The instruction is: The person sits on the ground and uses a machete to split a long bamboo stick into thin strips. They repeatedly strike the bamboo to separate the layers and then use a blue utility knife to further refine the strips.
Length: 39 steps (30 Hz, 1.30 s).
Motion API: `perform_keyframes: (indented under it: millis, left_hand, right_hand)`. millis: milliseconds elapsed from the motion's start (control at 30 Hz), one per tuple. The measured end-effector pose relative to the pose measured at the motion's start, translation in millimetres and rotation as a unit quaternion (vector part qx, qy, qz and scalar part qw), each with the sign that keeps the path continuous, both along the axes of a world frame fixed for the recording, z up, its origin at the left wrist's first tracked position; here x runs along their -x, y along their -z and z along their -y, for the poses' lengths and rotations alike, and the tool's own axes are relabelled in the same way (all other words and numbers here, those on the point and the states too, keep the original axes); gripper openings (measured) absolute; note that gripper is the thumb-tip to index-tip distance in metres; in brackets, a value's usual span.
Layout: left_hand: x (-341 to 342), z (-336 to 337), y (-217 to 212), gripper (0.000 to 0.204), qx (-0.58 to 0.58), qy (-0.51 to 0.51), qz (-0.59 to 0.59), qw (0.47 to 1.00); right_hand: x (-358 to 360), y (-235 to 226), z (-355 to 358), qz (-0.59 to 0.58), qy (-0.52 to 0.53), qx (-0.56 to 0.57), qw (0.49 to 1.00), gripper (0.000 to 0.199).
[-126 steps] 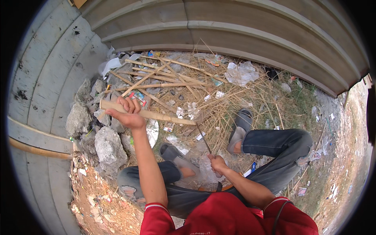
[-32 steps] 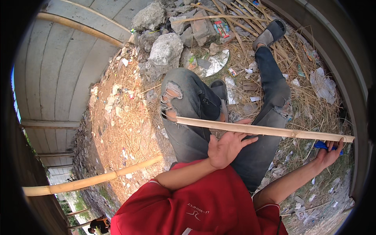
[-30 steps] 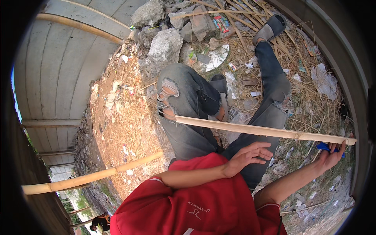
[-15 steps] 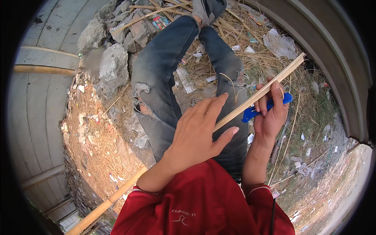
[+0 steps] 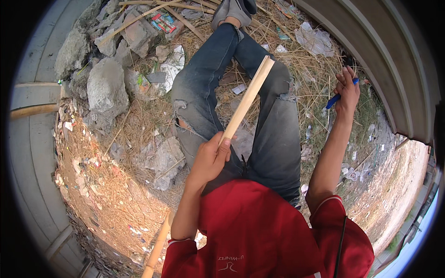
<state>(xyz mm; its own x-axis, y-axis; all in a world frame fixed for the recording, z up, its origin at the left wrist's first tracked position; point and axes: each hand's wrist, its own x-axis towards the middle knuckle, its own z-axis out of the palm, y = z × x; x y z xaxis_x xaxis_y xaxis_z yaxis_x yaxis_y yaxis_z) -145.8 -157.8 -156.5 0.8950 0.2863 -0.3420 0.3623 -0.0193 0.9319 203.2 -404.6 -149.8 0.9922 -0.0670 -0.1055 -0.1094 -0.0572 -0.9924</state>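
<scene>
My left hand point(image 5: 212, 157) is closed around the lower end of a split bamboo strip point(image 5: 248, 99), which slants up and to the right above my legs. My right hand point(image 5: 347, 90) is stretched out to the far right, its fingers closed around a blue utility knife point(image 5: 333, 101). Only parts of the knife's handle show past the fingers, and I cannot make out its blade. The knife and the strip are well apart.
Rubble chunks point(image 5: 106, 85) lie on the left beside a grey panel wall point(image 5: 39, 153). A bamboo pole point(image 5: 158, 245) stands at lower left. A ribbed metal sheet point(image 5: 380, 55) curves along the right. Dry straw, litter and a clear plastic bag point(image 5: 315, 39) cover the ground.
My left hand has gone from open to gripping the strip's lower end. My right hand has let go of the strip and swung out to the right with the knife.
</scene>
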Motion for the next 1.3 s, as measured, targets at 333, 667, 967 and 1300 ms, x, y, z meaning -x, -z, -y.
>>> perform_keyframes:
  millis: [333,667,967,1300]
  left_hand:
    - [-39,-9,4,0.058,0.102,-0.002,0.032,0.994]
    - [-25,-8,12,0.051,0.132,0.079,0.078,0.985]
    - [-49,-35,40,0.043,0.132,-0.054,0.043,0.989]
    - [-91,-54,71,0.053,0.138,-0.103,0.044,0.984]
  right_hand:
    - [132,-7,-111,-0.044,-0.361,0.058,0.93,0.04]
    - [62,-6,-120,-0.096,-0.234,-0.154,0.955,0.028]
    - [64,21,-130,-0.092,-0.402,-0.052,0.91,0.029]
    - [117,91,-154,0.077,-0.478,0.12,0.867,0.036]
